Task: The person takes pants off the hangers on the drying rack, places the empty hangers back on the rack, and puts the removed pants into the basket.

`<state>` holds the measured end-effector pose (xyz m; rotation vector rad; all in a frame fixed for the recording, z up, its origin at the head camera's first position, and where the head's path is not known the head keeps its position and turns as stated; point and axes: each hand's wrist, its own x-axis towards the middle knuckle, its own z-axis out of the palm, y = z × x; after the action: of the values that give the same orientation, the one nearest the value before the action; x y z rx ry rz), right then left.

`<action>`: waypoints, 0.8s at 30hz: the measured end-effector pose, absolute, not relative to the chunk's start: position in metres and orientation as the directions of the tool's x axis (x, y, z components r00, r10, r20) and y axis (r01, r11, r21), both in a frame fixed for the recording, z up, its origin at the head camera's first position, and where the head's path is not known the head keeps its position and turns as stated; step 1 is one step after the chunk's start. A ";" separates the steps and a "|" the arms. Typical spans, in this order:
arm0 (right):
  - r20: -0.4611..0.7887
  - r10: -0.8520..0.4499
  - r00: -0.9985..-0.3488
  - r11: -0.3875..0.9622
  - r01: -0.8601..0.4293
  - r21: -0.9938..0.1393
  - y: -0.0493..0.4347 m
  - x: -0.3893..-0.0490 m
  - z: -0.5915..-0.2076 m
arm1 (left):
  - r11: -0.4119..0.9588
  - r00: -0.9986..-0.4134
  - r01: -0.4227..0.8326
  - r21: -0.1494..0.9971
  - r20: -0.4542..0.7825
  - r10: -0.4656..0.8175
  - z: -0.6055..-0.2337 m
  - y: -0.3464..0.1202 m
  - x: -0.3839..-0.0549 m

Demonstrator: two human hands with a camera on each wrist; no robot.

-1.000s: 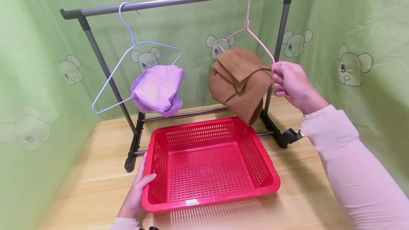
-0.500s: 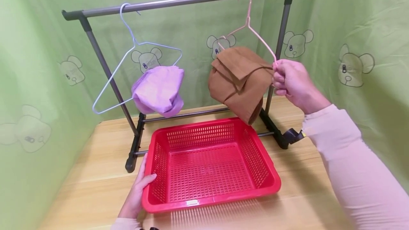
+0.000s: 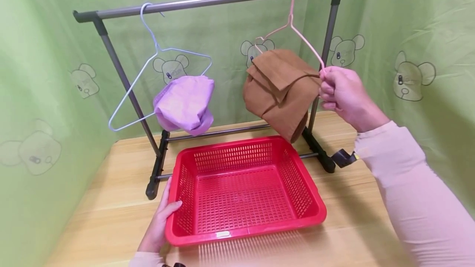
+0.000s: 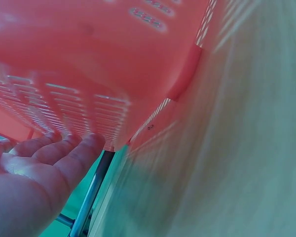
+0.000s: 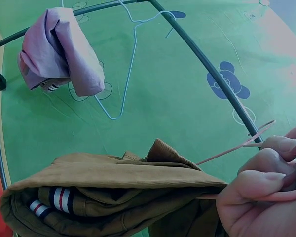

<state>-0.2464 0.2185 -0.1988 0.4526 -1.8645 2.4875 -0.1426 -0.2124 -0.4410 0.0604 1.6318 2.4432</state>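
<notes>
My right hand (image 3: 341, 90) pinches the right end of a pink wire hanger (image 3: 293, 15). A brown folded cloth garment (image 3: 278, 85) hangs over that hanger's lower part; striped bands show inside its fold in the right wrist view. The hanger's hook arches well above the rack's top bar (image 3: 222, 0), with a gap between them. With its thumb over the rim and fingers against the outer wall, my left hand (image 3: 158, 217) holds the left side of a red plastic basket (image 3: 245, 230). Those fingers lie nearly straight on the slotted wall in the left wrist view.
A purple folded cloth (image 3: 184, 104) hangs on a light blue hanger (image 3: 128, 87) at the bar's left. The dark rack's feet (image 3: 157, 172) stand on a wooden table (image 3: 89, 221) behind the basket. Green curtains (image 3: 419, 32) surround it.
My right hand has moved up and slightly right, lifting the pink hanger and brown garment; its hook has risen from the bar. My left hand and the basket look still.
</notes>
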 end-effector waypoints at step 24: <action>0.276 -0.210 -0.938 -0.389 -0.179 -0.904 0.218 -0.238 -0.197 | -0.371 -0.978 -0.121 0.921 -0.047 0.203 -0.443 -0.214 -0.145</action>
<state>-0.2377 0.2176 -0.1968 0.5562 -1.7469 2.5749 -0.1446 -0.2139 -0.4428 0.1099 1.6338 2.4479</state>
